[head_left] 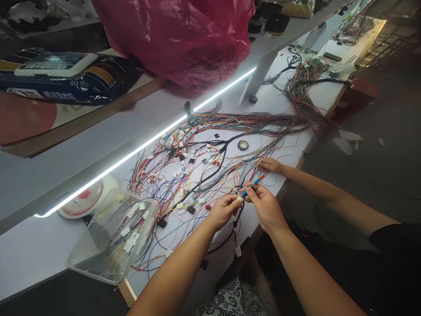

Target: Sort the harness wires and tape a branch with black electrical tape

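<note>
My left hand [224, 212] pinches a small white wire connector [240, 199] over the front part of the bench. In my right hand [265, 207] is a slim blue pen-like tool [252, 185] with an orange end, its lower end meeting the connector. Whether the tip sits inside the connector is too small to tell. Thin coloured wires run from around the connector into a large wire harness [226, 149] spread over the bench. A dark cable with a white plug [237, 251] hangs below my hands.
A co-worker's hand [270, 165] touches wires just beyond my right hand. A clear plastic box [95, 272] of connectors stands at left, near a tape roll [243, 145] farther off. Overhead, a light strip [148, 142] edges the shelf bearing a pink bag [184, 39] and wipes pack [66, 79].
</note>
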A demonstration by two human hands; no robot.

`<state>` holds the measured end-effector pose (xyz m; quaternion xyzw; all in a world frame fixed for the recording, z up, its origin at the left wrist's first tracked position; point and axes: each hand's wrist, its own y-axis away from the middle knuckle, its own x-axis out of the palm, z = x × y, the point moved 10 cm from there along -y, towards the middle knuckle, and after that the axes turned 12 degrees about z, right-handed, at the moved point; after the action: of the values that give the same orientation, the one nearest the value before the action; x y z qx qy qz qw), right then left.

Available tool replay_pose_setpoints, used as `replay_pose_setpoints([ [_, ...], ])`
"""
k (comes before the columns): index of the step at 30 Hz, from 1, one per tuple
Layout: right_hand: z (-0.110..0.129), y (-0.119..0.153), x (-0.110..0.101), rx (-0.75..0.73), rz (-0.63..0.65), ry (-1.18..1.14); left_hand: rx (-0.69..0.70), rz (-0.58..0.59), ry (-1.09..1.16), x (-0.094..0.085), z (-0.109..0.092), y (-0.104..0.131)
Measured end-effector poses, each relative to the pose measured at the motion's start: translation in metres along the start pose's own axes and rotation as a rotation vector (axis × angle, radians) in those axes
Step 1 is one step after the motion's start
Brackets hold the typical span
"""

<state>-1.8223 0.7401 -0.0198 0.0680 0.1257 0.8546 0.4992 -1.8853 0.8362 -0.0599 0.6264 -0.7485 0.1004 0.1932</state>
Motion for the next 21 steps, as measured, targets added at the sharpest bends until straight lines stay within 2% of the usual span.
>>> replay_pose_setpoints([
  [9,0.0055,-0.0022,0.0090,0.004,0.031,-0.090,0.026,-0.018,-0.079,-0.0001,-0.0078,0.0002],
  [21,-0.0025,0.0041,0.0065,-0.016,-0.012,-0.037,-0.004,-0.013,-0.133,0.0011,-0.0070,0.0002],
])
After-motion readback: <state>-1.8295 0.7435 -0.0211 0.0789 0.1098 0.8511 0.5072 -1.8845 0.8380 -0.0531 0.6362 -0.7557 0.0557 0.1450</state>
